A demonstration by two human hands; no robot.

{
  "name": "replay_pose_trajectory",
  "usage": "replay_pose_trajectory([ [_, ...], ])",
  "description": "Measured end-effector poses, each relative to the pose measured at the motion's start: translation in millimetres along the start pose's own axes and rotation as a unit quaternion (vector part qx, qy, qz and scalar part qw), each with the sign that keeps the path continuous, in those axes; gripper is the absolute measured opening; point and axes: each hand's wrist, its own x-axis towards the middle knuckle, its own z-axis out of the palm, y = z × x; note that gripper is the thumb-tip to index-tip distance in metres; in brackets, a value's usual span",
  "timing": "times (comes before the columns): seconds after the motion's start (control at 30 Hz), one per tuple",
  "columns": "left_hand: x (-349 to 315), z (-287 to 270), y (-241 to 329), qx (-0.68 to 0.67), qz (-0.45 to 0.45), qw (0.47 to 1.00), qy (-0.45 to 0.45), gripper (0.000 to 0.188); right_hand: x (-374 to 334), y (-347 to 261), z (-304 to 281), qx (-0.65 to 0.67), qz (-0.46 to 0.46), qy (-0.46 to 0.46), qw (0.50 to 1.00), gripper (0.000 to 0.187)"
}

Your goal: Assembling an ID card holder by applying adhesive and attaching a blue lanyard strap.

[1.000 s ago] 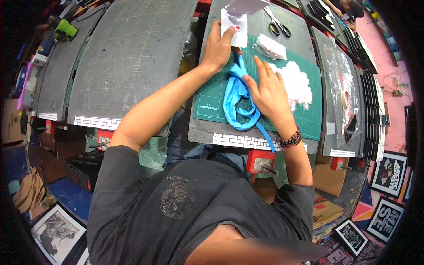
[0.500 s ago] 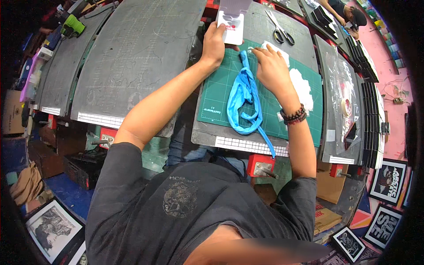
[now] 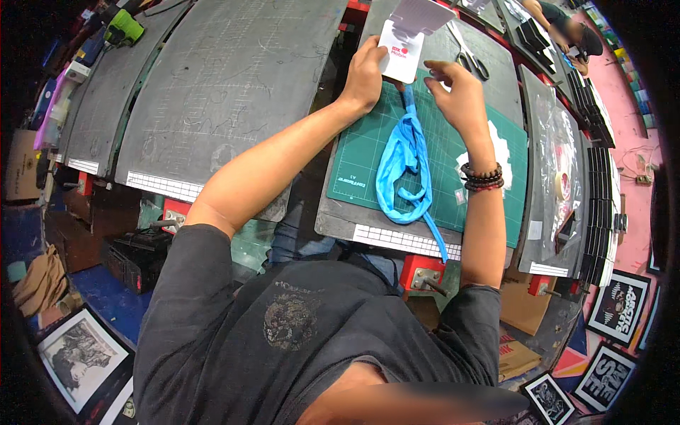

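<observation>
My left hand point(image 3: 363, 79) grips a white card-like packet point(image 3: 401, 58) with red print by its left edge; a translucent flap stands up from its top. Just right of the packet, my right hand point(image 3: 457, 95) hovers with bent fingers, thumb and forefinger apart and nothing visible between them. Below lies a crumpled blue fabric strip point(image 3: 404, 159), curled in a loop on the green cutting mat point(image 3: 361, 159). Its upper end reaches the packet's lower edge; I cannot tell whether they are joined. White pieces point(image 3: 499, 152) lie partly hidden behind my right wrist, beside a small clear packet point(image 3: 460, 195).
Scissors point(image 3: 467, 53) with black handles lie beyond the mat. To the right, a grey board point(image 3: 542, 244) carries clear plastic and a tape roll point(image 3: 562, 185). A larger grey board point(image 3: 227, 92) is at left. Another person point(image 3: 559, 25) works at the far right.
My right hand has lifted off the white pieces near the strip's upper end, its fingers now apart. The whole view has shifted slightly; the packet stays in my left hand, now over the strip's end.
</observation>
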Motion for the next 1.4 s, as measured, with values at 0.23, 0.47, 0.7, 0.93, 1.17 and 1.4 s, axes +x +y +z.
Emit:
replay_pose_trajectory([
  [0.23, 3, -1, -6, 0.019, -0.003, 1.0, -0.017, 0.039, -16, 10, -2, 0.049, 0.077, -0.067, 0.994, 0.031],
  [0.47, 2, 1, -3, 0.022, 0.001, 0.999, -0.033, 0.046, -21, 13, -2, -0.005, 0.049, -0.043, 0.998, 0.027],
  [0.7, 1, 9, 12, -0.018, -0.038, 0.998, -0.043, 0.055, -23, 29, 0, 0.063, 0.012, -0.049, 0.997, 0.021],
  [0.93, -9, 34, 43, 0.004, -0.085, 0.996, -0.033, 0.045, -13, 12, -2, 0.28, 0.134, 0.034, 0.95, 0.034],
  [1.17, -20, 39, 25, 0.061, -0.112, 0.992, -0.025, 0.041, -19, -11, -3, 0.501, 0.12, 0.051, 0.856, 0.066],
  [1.4, -25, 6, 27, 0.02, -0.175, 0.978, -0.109, 0.046, -19, -5, 7, 0.507, 0.14, -0.01, 0.85, 0.077],
])
